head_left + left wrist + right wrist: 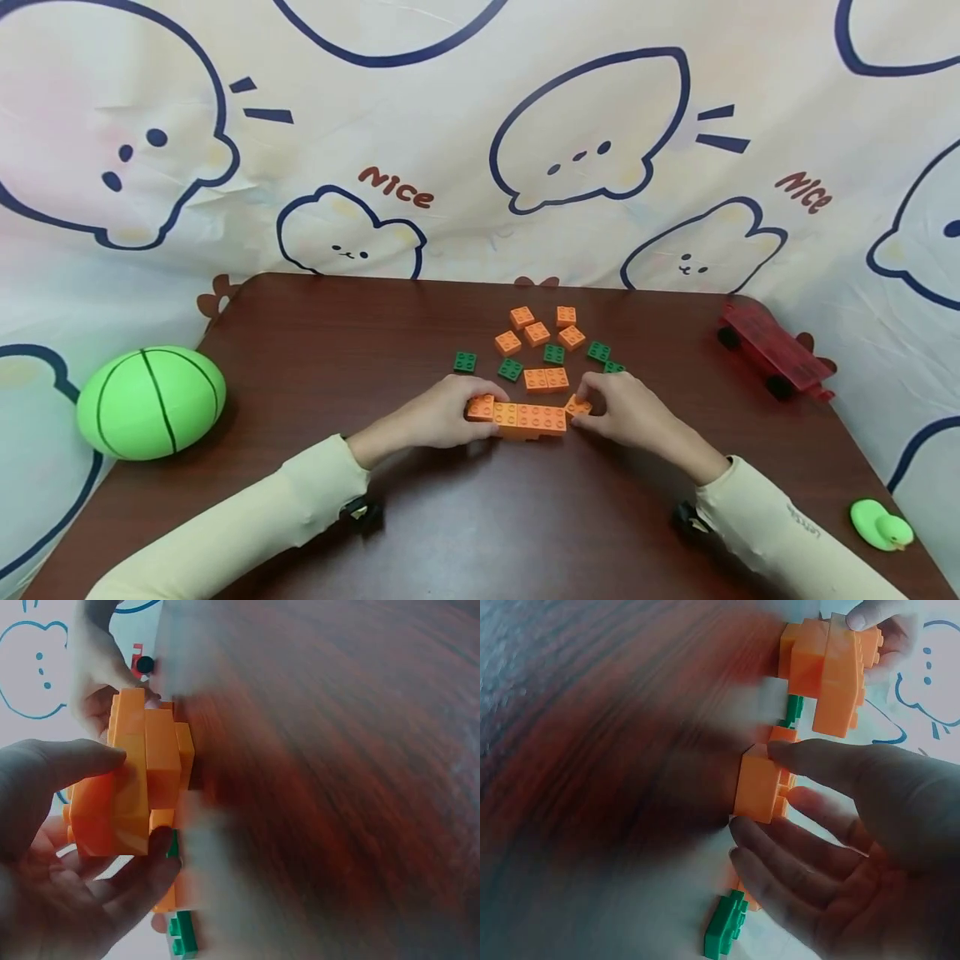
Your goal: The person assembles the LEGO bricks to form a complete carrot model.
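Note:
A built-up block of orange toy bricks (529, 417) with studs on top stands near the middle of the table. My left hand (459, 412) grips its left end, the thumb on the near side. Layers of bricks of differing length show in the built-up block (132, 802) in the left wrist view; its lower part is narrower. With thumb and fingers my right hand (628, 410) pinches a small orange brick (756, 787) just past the right end of the block. The right wrist view shows this brick low by the tabletop and apart from the block.
Behind the hands lie two orange bricks side by side (546, 380), several loose orange bricks (536, 334) and several green bricks (554, 354). A green ball (152, 403) sits at the left edge, a red toy car (776, 350) at the back right, a green duck (881, 525) at the front right.

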`<state>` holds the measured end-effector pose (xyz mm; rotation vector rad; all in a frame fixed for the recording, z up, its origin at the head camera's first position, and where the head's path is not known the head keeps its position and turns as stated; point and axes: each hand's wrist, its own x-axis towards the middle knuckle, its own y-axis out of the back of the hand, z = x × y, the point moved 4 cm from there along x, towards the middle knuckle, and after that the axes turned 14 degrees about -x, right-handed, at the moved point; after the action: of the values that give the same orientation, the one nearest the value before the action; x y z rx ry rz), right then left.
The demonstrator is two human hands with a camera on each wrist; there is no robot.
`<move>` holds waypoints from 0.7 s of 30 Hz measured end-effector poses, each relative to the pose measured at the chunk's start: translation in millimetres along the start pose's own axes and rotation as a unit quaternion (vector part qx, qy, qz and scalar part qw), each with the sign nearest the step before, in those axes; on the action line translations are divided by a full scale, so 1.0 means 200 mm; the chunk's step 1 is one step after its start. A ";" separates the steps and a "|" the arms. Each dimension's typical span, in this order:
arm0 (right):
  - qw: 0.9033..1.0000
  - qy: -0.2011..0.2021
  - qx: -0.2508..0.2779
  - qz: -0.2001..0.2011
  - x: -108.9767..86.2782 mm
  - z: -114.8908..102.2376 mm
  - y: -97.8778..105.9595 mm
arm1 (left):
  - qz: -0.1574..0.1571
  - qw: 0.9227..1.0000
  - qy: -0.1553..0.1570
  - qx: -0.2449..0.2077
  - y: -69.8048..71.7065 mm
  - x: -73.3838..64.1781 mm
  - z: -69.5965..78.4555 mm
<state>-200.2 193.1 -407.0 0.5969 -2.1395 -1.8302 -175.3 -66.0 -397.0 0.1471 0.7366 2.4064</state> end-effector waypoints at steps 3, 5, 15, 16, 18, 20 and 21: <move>1.000 0.021 -0.008 0.017 0.00 0.00 0.01 | 0.008 1.000 0.002 0.021 -0.01 0.01 0.01; 0.999 0.037 -0.012 0.025 0.00 -0.01 0.00 | 0.013 0.999 0.003 0.030 -0.01 0.01 0.02; 0.992 0.077 0.042 0.091 -0.04 0.01 0.09 | 0.027 0.999 -0.020 0.024 -0.05 0.06 0.02; 0.990 0.082 0.051 0.104 -0.05 0.00 0.12 | 0.027 0.999 -0.021 0.024 -0.05 0.06 0.02; 0.985 0.098 0.069 0.122 -0.06 -0.01 0.16 | 0.029 0.999 -0.019 0.027 -0.05 0.06 0.02; 0.980 0.123 0.079 0.132 -0.07 -0.03 0.19 | 0.028 0.999 -0.015 0.027 -0.05 0.07 0.02; 0.979 0.135 0.081 0.133 -0.08 -0.04 0.20 | 0.028 0.999 -0.015 0.028 -0.06 0.07 0.03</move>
<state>-188.2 197.8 -366.0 0.5307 -2.0797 -1.3622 -179.4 -47.7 -399.2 0.2290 0.7957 2.4320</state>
